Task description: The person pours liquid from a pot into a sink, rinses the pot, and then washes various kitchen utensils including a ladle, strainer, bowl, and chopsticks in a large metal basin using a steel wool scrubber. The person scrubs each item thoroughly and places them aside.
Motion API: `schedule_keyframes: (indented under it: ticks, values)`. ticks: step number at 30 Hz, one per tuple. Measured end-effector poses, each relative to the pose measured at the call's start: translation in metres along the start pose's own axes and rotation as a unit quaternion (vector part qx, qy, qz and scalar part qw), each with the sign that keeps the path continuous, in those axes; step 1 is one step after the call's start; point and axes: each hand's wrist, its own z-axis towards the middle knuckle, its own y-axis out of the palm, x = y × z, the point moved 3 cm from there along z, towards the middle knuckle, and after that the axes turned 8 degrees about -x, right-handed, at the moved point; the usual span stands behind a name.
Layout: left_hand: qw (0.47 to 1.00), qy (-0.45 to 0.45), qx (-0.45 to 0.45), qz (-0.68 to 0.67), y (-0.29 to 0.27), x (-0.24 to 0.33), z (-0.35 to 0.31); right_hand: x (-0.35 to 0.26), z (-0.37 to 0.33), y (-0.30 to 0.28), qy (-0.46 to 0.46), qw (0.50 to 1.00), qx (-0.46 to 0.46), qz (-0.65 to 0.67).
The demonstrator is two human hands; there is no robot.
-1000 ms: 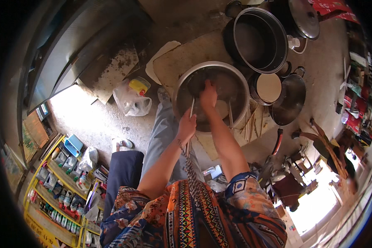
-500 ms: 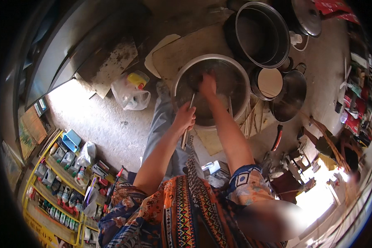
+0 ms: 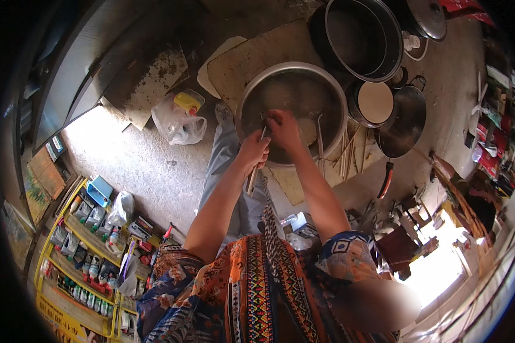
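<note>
A wide metal basin (image 3: 344, 123) of murky water stands in front of me. Over its near left part, my left hand (image 3: 253, 150) is closed around a long-handled metal utensil (image 3: 252, 183), whose handle end points back toward me. Just beyond, my right hand (image 3: 282, 129) has its fingers curled in at the upper part of the handle; a cloth or scrubber between them, if any, is hidden. The utensil's far end does not show clearly. A second utensil with a hooked handle (image 3: 320, 140) leans against the basin's near right wall. A pale round shape lies under the water.
A large dark pot (image 3: 396, 63), a smaller pot with a pale round top (image 3: 375, 103) and a wok (image 3: 403, 123) stand right of the basin. Thin sticks (image 3: 347, 153) lie near it. A plastic bag with a yellow container (image 3: 180, 123) sits left; a yellow shelf (image 3: 68, 223) holds bottles.
My right hand has drawn back out of the basin's middle toward my left hand. The dark round shape seen beside it earlier no longer shows clearly. My left hand still holds the handle.
</note>
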Motion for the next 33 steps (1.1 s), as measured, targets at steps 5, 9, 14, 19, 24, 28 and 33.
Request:
schedule_keyframes:
  ticks: [5, 9, 14, 19, 24, 28, 33]
  values:
    - [0.991, 0.049, 0.062, 0.104, 0.003, 0.004, -0.005, 0.024, 0.039, -0.015, -0.033, 0.994, 0.091, -0.047]
    - [0.859, 0.201, 0.197, 0.427, -0.022, -0.012, -0.016, 0.012, 0.022, -0.039, 0.035, 0.975, 0.133, 0.173]
    - [0.804, 0.054, 0.198, 0.559, 0.005, 0.019, -0.071, 0.033, 0.037, -0.071, 0.009, 0.97, 0.232, 0.075]
    - [0.784, 0.082, 0.232, 0.57, -0.002, 0.013, -0.077, 0.023, 0.065, -0.063, -0.143, 0.963, 0.124, -0.192]
    - [0.764, 0.198, 0.205, 0.578, -0.019, -0.004, -0.07, 0.006, 0.071, -0.066, -0.17, 0.919, 0.011, -0.355]
    - [0.785, 0.258, 0.184, 0.532, -0.013, 0.001, -0.055, 0.042, 0.068, -0.065, -0.119, 0.986, 0.1, -0.067]
    - [0.841, 0.2, 0.172, 0.472, 0.004, 0.022, -0.066, -0.045, -0.035, -0.037, -0.112, 0.974, 0.15, -0.128]
